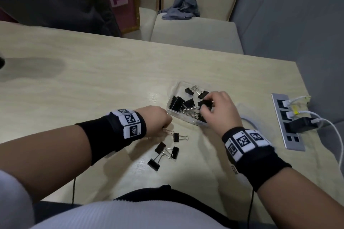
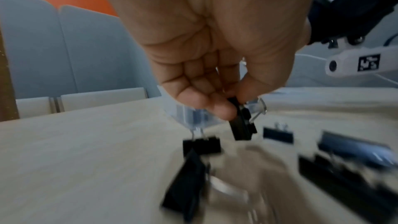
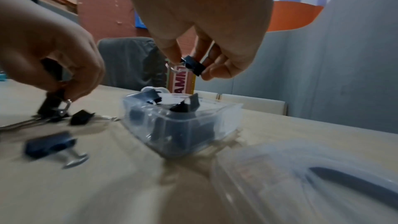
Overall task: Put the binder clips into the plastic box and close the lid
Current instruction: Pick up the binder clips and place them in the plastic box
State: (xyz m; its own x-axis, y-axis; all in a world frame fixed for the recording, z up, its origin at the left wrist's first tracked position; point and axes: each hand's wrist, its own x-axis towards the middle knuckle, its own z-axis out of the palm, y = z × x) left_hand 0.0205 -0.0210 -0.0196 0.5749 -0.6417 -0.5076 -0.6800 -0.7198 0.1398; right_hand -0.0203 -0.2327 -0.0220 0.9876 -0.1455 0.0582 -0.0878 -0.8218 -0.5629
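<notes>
Plastic box [image 1: 175,87] open; our right hand [image 1: 221,109] pinching binder clip [image 3: 193,65] above it, left hand [image 1: 158,117] pinching second clip [image 2: 242,122] off table [image 1: 93,89].

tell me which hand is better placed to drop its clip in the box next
Right. The right hand holds its clip directly above the open box; the left hand pinches a clip beside the box.

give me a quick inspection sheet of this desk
surface: pale wood table, dark patch at left
job's things: open plastic box part-filled with binder clips; four loose clips on the table; lid off, beside the box
clutter: nothing seen
hands: left hand pinches a clip; right hand holds a clip over the box
cables: white plugs in power strip
surroundings: cloth on seat
</notes>
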